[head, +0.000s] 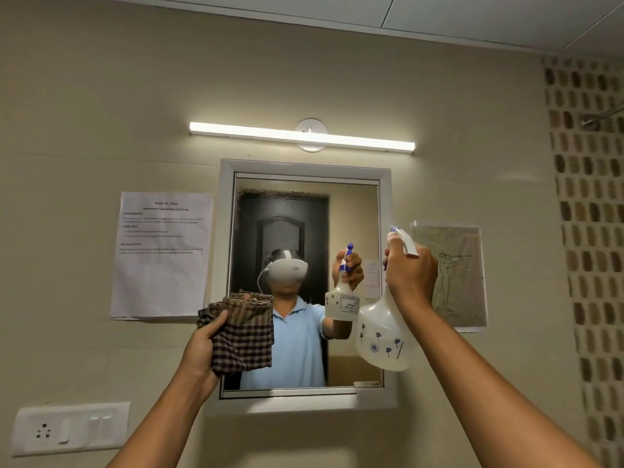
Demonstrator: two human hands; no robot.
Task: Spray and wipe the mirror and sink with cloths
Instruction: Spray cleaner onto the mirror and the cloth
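Observation:
A white-framed mirror (287,224) hangs on the beige wall straight ahead, its upper glass hazy with droplets. My left hand (202,346) grips a folded brown checked cloth (243,334), held up in front of the mirror's lower left corner. My right hand (410,276) is wrapped around the neck and trigger of a white spray bottle (381,336) with blue flower marks. The bottle's nozzle sits at the mirror's right edge and faces the glass. The sink is out of view.
A lit tube light (300,136) runs above the mirror. A printed sheet (162,255) is taped to the left, a drawing (452,275) to the right. A switch panel (71,428) sits low left. Patterned tiles (587,231) cover the right wall.

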